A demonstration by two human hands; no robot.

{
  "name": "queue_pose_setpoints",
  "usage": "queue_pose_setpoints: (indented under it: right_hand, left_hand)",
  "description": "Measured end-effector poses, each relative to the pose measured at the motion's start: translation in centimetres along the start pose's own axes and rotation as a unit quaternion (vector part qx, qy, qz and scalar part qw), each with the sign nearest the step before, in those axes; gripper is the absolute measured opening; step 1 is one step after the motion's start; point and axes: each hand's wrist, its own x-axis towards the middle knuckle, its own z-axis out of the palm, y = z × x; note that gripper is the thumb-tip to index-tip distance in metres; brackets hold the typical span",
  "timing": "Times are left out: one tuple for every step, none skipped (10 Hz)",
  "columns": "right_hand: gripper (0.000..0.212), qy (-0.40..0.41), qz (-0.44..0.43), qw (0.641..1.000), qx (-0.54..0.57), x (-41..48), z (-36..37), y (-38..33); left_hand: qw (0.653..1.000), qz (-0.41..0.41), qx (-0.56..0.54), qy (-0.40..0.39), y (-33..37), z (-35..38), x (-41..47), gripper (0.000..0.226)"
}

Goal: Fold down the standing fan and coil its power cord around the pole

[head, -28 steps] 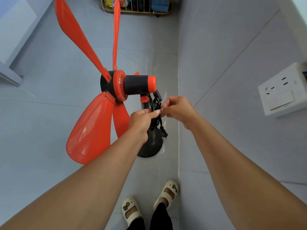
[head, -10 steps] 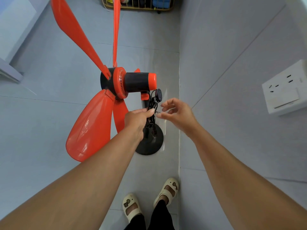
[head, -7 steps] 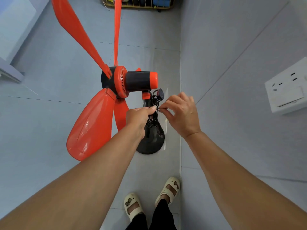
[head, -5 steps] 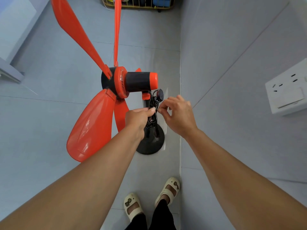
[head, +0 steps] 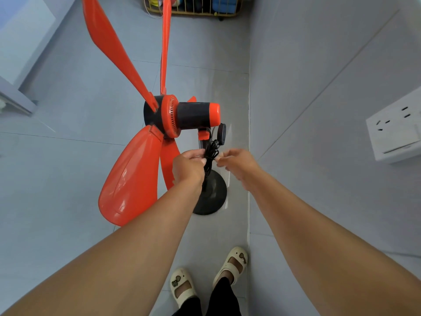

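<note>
- Far left: the fan's big orange blade [head: 127,179] hangs down low, and 2 narrower blades [head: 109,46] stick up toward the top of the shot.
- The blades meet at the motor housing [head: 196,116], black with orange ends. It lies level on top of the pole [head: 201,144], so the standing fan is up on the grey floor [head: 57,201], right beside the wall [head: 319,65].
- Wire basket [head: 196,11] with colourful stuff in it at the top edge, well behind the fan.
- Left hand [head: 188,166] is at the pole just under the motor, fingers curled, thumb and fingertips closed on the black power cord [head: 211,153].
- The cord is a bunched tangle of loops hanging beside the pole, between the 2 hands, below a round black knob [head: 222,133].
- Round black base [head: 213,200] sits on the floor under the hands.
- 2 cream sandals [head: 182,286] at the bottom.
- Right hand [head: 237,163] is just right of the cord with curled fingers, but it's blurry, so I can't tell if it's pinching the cord.
- White socket block [head: 396,131] on the wall, far right.
</note>
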Motion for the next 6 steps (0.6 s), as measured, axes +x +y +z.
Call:
queue_pose_setpoints:
  right_hand:
    - [0.008,0.009,-0.052,0.998,-0.017,0.1,0.1,0.0]
    - [0.024,-0.01,-0.034,0.999,-0.013,0.3,-0.2,0.1]
    - [0.035,-0.047,0.006,0.999,-0.007,0.0,-0.6,0.0]
    - [0.04,-0.077,0.025,0.997,-0.019,-0.7,-1.0,-0.5]
    - [0.042,-0.103,0.048,0.993,-0.034,-1.5,-1.2,-0.7]
    - [0.043,-0.082,0.048,0.993,-0.067,-2.5,-1.5,-1.3]
  left_hand:
    - [1.0,0.028,0.014,0.003,0.0,0.1,0.3,0.024]
    - [0.999,0.044,0.016,-0.009,0.2,0.2,0.4,0.024]
    - [0.997,0.028,0.018,-0.067,0.2,0.1,0.2,0.032]
    - [0.994,0.006,0.019,-0.108,0.7,-0.1,-0.4,0.039]
    - [0.994,0.0,0.018,-0.112,1.0,-0.5,-1.1,0.039]
    - [0.993,0.005,0.023,-0.116,1.6,-1.0,-1.7,0.037]
